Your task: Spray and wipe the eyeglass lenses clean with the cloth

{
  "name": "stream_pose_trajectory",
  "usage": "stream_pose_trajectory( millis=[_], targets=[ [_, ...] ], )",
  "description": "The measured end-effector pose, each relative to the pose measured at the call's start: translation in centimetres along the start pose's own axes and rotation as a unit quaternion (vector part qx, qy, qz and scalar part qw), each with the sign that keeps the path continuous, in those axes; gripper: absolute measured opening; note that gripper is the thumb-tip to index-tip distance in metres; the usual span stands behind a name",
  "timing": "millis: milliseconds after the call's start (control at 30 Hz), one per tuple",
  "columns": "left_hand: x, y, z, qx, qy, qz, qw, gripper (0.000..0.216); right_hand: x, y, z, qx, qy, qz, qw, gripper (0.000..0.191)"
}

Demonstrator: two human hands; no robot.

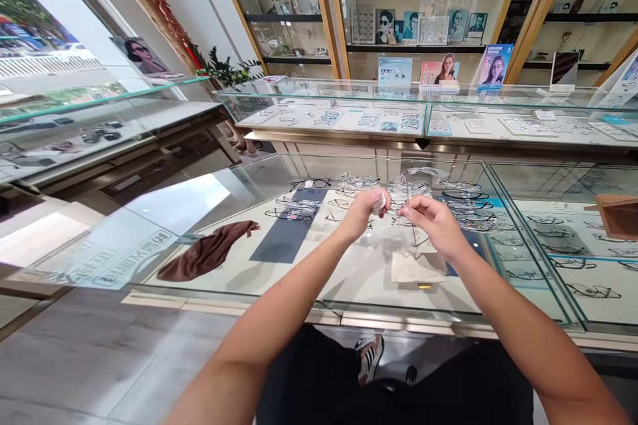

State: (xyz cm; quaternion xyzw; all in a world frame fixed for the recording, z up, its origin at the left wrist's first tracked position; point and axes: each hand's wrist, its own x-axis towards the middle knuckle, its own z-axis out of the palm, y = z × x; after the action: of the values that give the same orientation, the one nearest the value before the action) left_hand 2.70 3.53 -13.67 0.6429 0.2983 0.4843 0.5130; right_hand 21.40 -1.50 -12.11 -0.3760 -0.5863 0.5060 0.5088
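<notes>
Above the glass counter, my right hand (pixel 432 220) pinches a thin-framed pair of glasses (pixel 413 234) between thumb and fingertips; its slender parts reach above and below the fingers. Close to its left, my left hand (pixel 366 209) is closed around a small whitish thing (pixel 379 202), mostly hidden by the fingers, whose kind I cannot make out. Below my right hand lies a cream cloth (pixel 417 268), with a small yellow piece (pixel 424 286) at its lower edge. A crumpled brown cloth (pixel 209 252) rests on the left part of the counter.
Several eyeglass frames (pixel 294 214) are displayed in the glass counter (pixel 279 295) around my hands. A brown wooden box-like object (pixel 618 216) stands at the right. Beyond are another display case (pixel 319 94) and shelves (pixel 428 48). A shoe (pixel 369 357) shows below the counter's front edge.
</notes>
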Motion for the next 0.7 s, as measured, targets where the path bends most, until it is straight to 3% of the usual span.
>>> stream_pose_trajectory(
  millis=[167, 300, 400, 500, 600, 700],
  targets=[
    [-0.1, 0.2, 0.2, 0.082, 0.042, 0.041, 0.995, 0.059, -0.2, 0.1, 0.4, 0.007, -0.022, 0.007, 1.000, 0.038],
    [-0.1, 0.5, 0.0, 0.093, -0.007, 0.032, 0.995, 0.061, 0.3, 0.5, -0.2, 0.046, 0.003, 0.013, 0.999, 0.042],
    [-0.3, 0.2, 0.1, 0.154, -0.045, 0.019, 0.987, 0.058, 0.9, 0.8, -0.9, 0.074, 0.055, -0.003, 0.996, 0.043],
    [-0.9, -0.2, 0.9, 0.231, -0.073, 0.021, 0.970, 0.051, 1.1, 0.9, -1.2, 0.090, 0.067, -0.009, 0.994, 0.042],
    [-1.3, -0.2, 1.7, 0.278, -0.077, 0.062, 0.955, 0.049, 1.0, 0.7, -1.2, 0.096, 0.051, -0.009, 0.994, 0.040],
    [-0.9, -0.1, 0.9, 0.246, -0.041, 0.076, 0.965, 0.056, 1.0, 0.5, -1.4, 0.097, 0.059, -0.010, 0.994, 0.039]
  ],
)
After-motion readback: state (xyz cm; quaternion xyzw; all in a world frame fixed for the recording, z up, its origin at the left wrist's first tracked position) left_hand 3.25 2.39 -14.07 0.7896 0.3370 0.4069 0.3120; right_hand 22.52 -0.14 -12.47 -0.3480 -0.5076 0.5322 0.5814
